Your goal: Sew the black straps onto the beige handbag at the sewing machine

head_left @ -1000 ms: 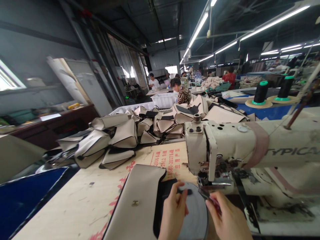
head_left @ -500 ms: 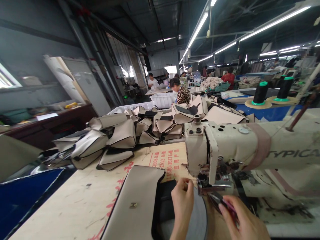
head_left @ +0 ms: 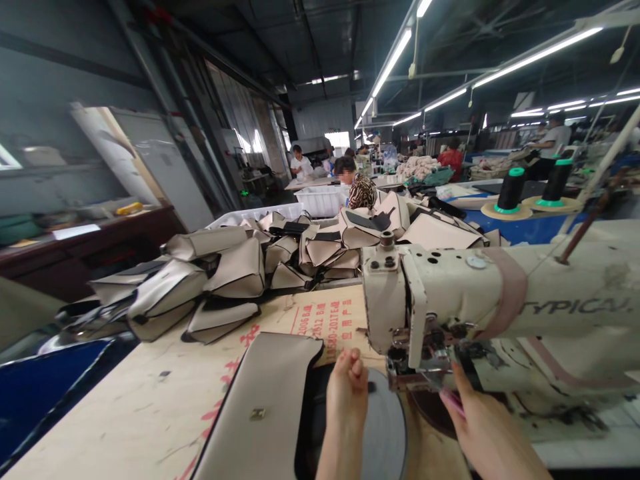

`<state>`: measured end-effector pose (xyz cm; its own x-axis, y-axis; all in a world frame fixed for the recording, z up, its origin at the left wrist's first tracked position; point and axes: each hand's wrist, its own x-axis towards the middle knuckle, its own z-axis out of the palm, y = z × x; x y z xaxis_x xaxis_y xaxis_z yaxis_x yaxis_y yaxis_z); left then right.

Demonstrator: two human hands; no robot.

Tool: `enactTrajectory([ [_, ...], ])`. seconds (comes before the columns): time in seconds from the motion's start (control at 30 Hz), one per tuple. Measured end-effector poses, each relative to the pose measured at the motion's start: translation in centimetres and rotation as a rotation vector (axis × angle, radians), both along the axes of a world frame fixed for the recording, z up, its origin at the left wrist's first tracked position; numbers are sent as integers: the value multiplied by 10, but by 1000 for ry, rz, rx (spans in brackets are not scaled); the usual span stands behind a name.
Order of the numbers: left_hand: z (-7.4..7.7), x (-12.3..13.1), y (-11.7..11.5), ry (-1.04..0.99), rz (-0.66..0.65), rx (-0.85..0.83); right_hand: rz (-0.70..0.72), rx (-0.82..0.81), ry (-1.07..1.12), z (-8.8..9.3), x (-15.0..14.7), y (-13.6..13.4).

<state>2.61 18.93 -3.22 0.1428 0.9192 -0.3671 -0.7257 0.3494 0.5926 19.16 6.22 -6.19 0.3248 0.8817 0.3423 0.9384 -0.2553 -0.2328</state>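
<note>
Two hands work at the near edge of the table [head_left: 150,400], close under the head of a sewing machine [head_left: 400,300]. The left hand [head_left: 347,400] is curled shut, its bunched fingertips [head_left: 353,363] pressing down on a grey round panel [head_left: 387,427]; whether they pinch anything cannot be told. The right hand [head_left: 483,430] reaches in from the near right corner with its forefinger stretched toward the presser foot, gripping a pink-handled tool [head_left: 451,402] that shows only as a sliver beneath the finger.

The grey round panel lies flat just in front of the needle and joins a beige bag flap [head_left: 265,393], which carries a small metal clasp [head_left: 257,414] and lies to the left of the left hand. The machine's cream arm runs off along the right side of the table. Red printing [head_left: 323,320] marks the bare plywood beyond the flap. A pile of beige bag pieces [head_left: 240,267] is heaped along the far edge. Past it stand white bins [head_left: 325,200], a seated co-worker in a patterned top [head_left: 361,192], and two dark thread cones [head_left: 510,190] toward the far right.
</note>
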Motion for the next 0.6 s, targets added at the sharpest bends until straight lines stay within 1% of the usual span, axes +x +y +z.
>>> enactTrajectory([
  [0.07, 2, -17, 7, 5, 9, -4, -8, -23, 23, 1, -4, 5],
  [0.13, -1, -32, 9, 37, 9, -33, -7, -24, 64, 3, -8, 10],
  [0.2, -9, -43, 6, 82, 41, -66, -22, -6, 82, 3, -11, 13],
  [0.33, -29, -60, -3, 195, 191, -97, -99, 70, 94, 0, -15, 16],
  [0.4, -35, -68, -8, 254, 247, -96, -120, 117, 145, -3, -14, 17],
  [0.43, -36, -70, -10, 316, 268, -76, -122, 137, 180, -5, -14, 16],
  [0.5, -35, -70, -17, 534, 268, 20, -124, 154, 242, -6, -12, 16],
  [0.53, -32, -66, -20, 669, 227, 109, -126, 152, 263, -6, -12, 16],
  [0.6, -25, -53, -25, 889, 88, 332, -133, 138, 292, -6, -12, 16],
])
